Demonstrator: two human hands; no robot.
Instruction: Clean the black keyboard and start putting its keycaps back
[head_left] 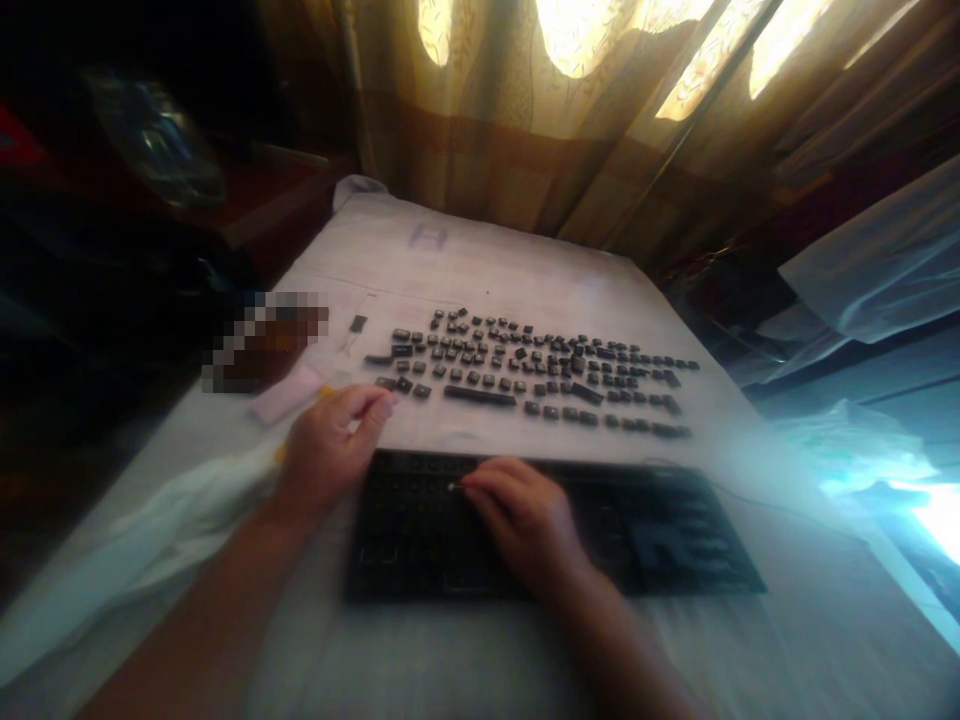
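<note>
A black keyboard base [622, 530] with its keycaps off lies in front of me, blurred in parts. Over its upper left part, my right hand [525, 515] pinches a thin cotton swab [453, 487], its white tip close to the key sockets. My left hand [330, 440] is closed, thumb and forefinger together, just past the keyboard's upper left corner; what sits between those fingertips is too small to make out. Beyond the keyboard, loose black keycaps [487, 381] are spread in rough rows, with the long space bar [480, 396] in the nearest row.
All this rests on a pale cloth-covered surface [465, 650]. At the left lie a pink piece [286, 393], a white crumpled cloth or bag [187, 530] and a small dark piece [358, 324]. Curtains [487, 130] hang behind; a cable [780, 508] runs off right.
</note>
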